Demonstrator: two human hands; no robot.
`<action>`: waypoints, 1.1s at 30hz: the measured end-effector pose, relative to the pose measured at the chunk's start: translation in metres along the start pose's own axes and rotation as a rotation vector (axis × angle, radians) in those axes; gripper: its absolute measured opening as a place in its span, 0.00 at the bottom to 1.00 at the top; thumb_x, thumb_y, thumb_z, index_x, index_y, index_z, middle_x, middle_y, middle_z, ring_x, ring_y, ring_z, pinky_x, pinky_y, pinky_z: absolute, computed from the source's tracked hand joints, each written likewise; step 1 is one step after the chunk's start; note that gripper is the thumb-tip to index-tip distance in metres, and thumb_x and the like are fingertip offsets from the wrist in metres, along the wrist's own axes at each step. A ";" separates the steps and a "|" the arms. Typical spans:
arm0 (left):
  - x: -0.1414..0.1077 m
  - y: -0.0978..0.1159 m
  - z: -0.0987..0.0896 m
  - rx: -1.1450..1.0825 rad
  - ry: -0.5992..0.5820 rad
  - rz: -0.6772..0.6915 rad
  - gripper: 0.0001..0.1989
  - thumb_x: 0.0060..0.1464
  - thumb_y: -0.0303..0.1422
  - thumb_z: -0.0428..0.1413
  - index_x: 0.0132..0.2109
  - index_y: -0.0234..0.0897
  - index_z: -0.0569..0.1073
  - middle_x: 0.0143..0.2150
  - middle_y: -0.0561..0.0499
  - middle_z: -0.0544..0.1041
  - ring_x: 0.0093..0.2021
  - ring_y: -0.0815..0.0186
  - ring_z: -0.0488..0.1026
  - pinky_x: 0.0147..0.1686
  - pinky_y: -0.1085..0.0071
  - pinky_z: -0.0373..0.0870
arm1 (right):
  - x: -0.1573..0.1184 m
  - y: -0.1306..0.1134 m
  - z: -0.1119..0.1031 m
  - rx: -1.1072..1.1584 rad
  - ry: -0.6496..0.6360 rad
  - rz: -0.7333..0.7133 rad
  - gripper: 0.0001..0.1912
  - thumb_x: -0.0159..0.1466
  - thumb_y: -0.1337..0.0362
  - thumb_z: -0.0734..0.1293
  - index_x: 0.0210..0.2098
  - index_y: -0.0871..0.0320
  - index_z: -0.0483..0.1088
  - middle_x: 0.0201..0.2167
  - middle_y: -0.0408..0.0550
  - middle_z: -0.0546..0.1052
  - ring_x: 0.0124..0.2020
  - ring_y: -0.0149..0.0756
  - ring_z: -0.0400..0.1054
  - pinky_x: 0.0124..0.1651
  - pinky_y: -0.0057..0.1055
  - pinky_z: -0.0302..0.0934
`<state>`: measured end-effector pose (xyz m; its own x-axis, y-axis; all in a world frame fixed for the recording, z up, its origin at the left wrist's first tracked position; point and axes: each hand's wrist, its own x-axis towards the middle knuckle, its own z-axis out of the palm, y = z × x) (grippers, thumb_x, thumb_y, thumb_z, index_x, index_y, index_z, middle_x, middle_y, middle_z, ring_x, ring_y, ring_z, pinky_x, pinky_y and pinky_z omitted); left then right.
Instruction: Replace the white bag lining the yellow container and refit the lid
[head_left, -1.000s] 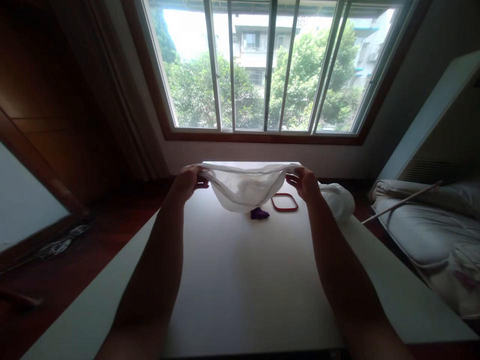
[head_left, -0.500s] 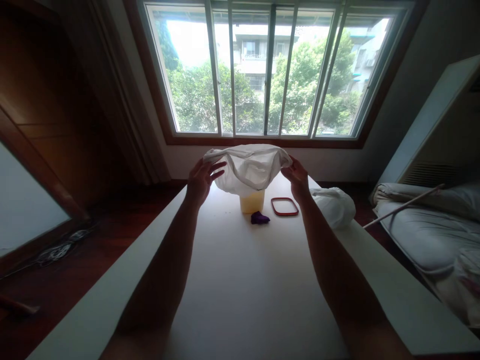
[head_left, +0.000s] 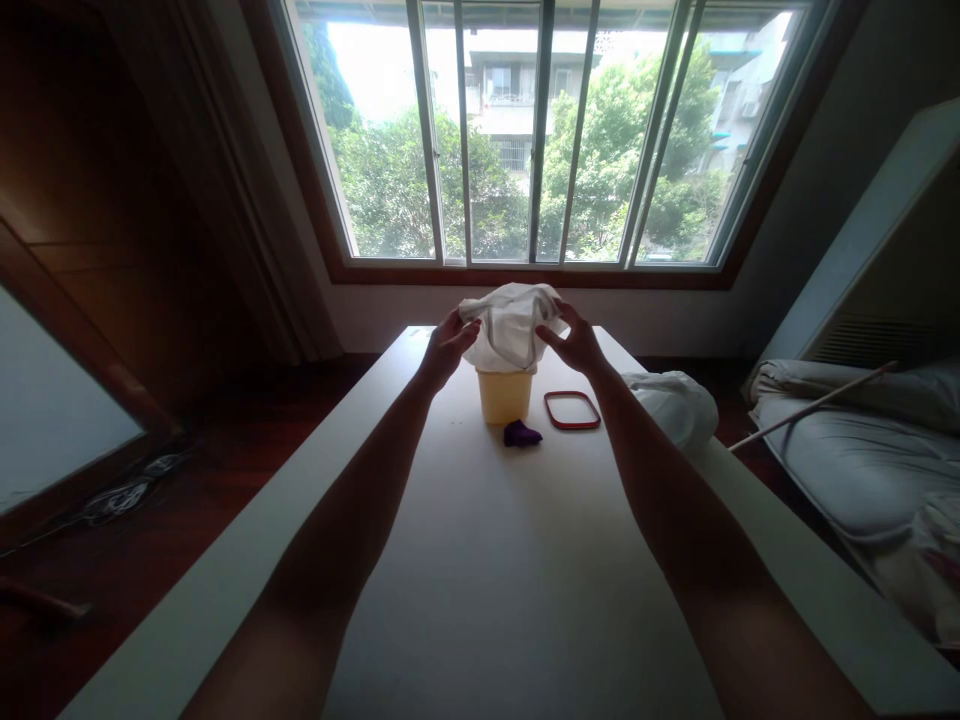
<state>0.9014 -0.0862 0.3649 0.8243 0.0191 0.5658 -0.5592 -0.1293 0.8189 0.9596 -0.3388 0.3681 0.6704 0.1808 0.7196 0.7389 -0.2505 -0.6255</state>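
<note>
A white plastic bag (head_left: pixel 510 325) hangs over the top of a pale yellow bin (head_left: pixel 505 398) on the table. At the bag's left side, my left hand (head_left: pixel 450 345) pinches its edge. My right hand (head_left: pixel 572 340) grips the opposite edge, thumb toward the middle. The bin's rim is mostly covered by the bag. In front of the bin lies a small dark purple bundle (head_left: pixel 521 434). A red, rounded-square ring (head_left: pixel 572 410) rests flat to the bin's right.
Behind my right forearm sits another white, puffed-up plastic bag (head_left: pixel 679 405). The white table (head_left: pixel 517 570) reaches toward the window (head_left: pixel 525 150). On the right, a thin stick (head_left: pixel 814 405) leans across a pale folded mattress (head_left: pixel 862 450). Cables (head_left: pixel 124 495) lie on the floor at left.
Both hands have moved inward, closer together. The bag's wide-spread opening has narrowed and come down around the bin's top, and more of the bin's side shows.
</note>
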 end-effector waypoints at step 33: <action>-0.069 0.016 0.005 0.830 -0.217 0.016 0.21 0.46 0.52 0.64 0.32 0.37 0.77 0.30 0.49 0.79 0.31 0.61 0.74 0.32 0.69 0.67 | -0.056 -0.020 0.028 -0.072 -0.515 0.082 0.15 0.63 0.56 0.65 0.33 0.62 0.77 0.26 0.46 0.77 0.26 0.32 0.66 0.29 0.26 0.58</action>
<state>0.8364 -0.0945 0.3388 0.8632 -0.1682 0.4760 -0.3944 -0.8133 0.4278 0.9095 -0.3173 0.3323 0.6854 0.5973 0.4166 0.6885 -0.3452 -0.6378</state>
